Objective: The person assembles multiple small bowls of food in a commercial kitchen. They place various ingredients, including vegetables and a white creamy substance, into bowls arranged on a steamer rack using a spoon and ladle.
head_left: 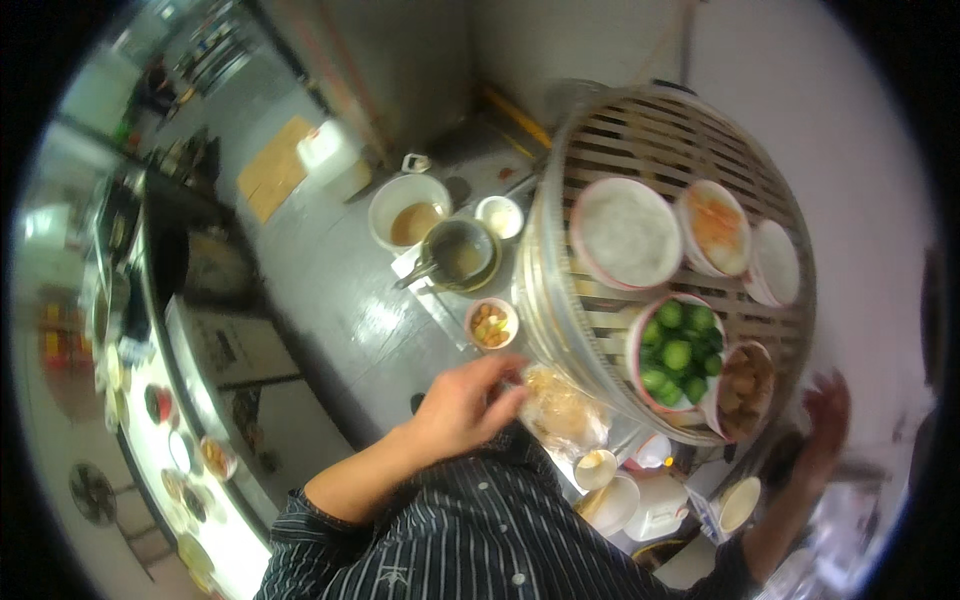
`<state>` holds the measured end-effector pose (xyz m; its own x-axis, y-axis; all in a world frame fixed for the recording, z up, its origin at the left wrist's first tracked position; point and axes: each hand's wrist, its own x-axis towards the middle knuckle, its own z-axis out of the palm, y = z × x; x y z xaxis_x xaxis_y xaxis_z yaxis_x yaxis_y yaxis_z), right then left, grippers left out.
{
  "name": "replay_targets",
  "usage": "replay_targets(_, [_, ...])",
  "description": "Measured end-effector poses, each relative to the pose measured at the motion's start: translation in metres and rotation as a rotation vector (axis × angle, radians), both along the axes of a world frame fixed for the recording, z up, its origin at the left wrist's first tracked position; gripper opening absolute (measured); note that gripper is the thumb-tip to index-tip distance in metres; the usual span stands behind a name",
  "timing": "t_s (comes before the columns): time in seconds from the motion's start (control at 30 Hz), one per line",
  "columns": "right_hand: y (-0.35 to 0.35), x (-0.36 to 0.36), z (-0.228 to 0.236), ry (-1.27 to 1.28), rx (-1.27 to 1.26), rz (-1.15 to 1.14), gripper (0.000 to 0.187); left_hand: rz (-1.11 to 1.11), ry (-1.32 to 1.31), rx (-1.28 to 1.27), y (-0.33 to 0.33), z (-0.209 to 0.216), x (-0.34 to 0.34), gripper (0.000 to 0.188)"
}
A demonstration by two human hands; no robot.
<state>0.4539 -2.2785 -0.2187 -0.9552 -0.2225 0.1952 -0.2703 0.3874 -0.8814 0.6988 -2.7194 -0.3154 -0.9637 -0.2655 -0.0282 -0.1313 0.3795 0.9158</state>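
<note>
My left hand (467, 400) hangs beside the near left rim of a large round slatted steamer tray (612, 165). Its thumb and fingers are apart and hold nothing. At the tray's right edge my right hand (828, 412) is raised, somewhat blurred, with fingers spread. Bowls stand on the slats: a bowl of green vegetables (680, 352), a bowl of brown pieces (743, 388), a bowl with whitish content (628, 235), a bowl of orange-and-white food (715, 228) and a pale bowl (773, 262). Whether my right hand touches the rim, I cannot tell.
Below the tray are a bowl of yellow-brown pieces (491, 324), a plastic-wrapped bundle (565, 410) and a white jug (655, 508). A dark pan (460, 252), a white bucket (409, 190) and cardboard (272, 170) sit farther off. A counter with dishes (185, 480) runs along the left.
</note>
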Motion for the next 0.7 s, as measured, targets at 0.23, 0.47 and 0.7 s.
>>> replay_targets(0.23, [-0.229, 0.166, -0.019, -0.039, -0.332, 1.141, 0.057, 0.533, -0.296, 0.510, -0.068, -0.059, 0.211, 0.052])
replay_targets(0.47, [-0.473, 0.451, -0.111, -0.838, 0.128, 1.357, 0.032, 1.402, -0.093, 0.449, -0.135, -0.055, 0.569, 0.039])
replay_targets(0.7, [-0.630, 0.707, -0.123, -0.736, 0.392, 1.683, 0.033, 2.248, 0.601, 0.446, -0.116, -0.049, 0.954, 0.033])
